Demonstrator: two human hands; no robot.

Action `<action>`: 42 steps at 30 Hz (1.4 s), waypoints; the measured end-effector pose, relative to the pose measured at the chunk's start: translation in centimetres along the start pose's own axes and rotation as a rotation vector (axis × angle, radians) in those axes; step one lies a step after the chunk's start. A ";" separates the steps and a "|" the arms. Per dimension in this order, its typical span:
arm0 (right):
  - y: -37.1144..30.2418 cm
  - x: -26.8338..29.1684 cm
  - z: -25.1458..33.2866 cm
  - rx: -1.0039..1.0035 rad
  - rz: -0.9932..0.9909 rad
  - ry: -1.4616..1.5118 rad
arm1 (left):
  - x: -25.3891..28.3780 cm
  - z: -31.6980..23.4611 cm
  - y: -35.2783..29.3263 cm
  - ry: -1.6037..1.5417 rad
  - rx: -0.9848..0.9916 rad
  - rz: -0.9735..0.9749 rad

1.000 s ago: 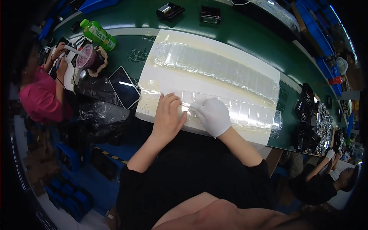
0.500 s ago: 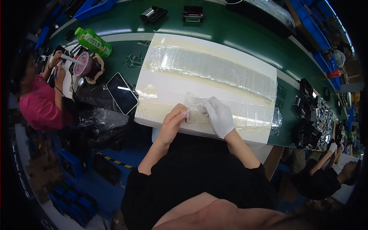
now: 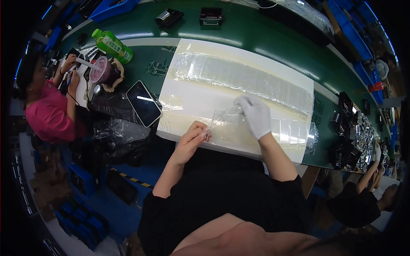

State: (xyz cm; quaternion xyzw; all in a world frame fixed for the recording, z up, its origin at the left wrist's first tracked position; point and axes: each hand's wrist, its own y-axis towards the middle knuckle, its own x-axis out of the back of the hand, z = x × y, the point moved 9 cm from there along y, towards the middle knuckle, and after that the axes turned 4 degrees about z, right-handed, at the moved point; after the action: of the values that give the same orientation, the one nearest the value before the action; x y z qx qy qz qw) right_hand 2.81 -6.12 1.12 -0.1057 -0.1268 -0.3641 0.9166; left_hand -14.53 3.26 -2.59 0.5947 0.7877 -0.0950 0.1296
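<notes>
My left hand (image 3: 191,141), bare, pinches the left edge of a clear rectangular plastic piece (image 3: 224,127) above the near part of a white board (image 3: 196,97). My right hand (image 3: 257,116), in a white glove, has thumb and fingers closed on thin clear film (image 3: 232,109) that stretches up from the piece. Whether film and piece are still joined is hard to see. Across the board's far side runs a long row of clear pieces (image 3: 247,77) under shiny wrap. A second, nearer row (image 3: 290,134) shows to the right of my gloved hand.
Left of the board lie a phone (image 3: 144,103), a cup with a straw (image 3: 102,71) and a green bottle (image 3: 113,46). Dark shiny parts (image 3: 361,143) are heaped at right. Two small dark cases (image 3: 211,17) stand at the back. People work at both sides.
My gloved right hand has moved up and slightly right, drawing the clear film away from my left hand. My left hand keeps its pinch. The whole view has shifted a little.
</notes>
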 end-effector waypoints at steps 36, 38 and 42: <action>2.3 6.9 -7.8 -0.013 -0.319 1.097 | 12.2 -10.0 7.4 -0.064 -0.175 -0.598; 2.4 5.4 -7.3 -0.037 -0.227 1.219 | 15.4 -13.9 14.5 0.235 -0.254 -0.469; 2.5 5.5 -2.6 0.046 -0.299 0.431 | 25.4 -18.2 25.1 1.600 -0.544 -0.889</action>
State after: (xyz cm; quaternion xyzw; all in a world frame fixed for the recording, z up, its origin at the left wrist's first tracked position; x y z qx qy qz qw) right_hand 8.82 -8.60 0.09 0.0150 0.0492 -0.5067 0.8606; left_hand 1.38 38.82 6.69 0.0791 0.7918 0.4857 -0.3617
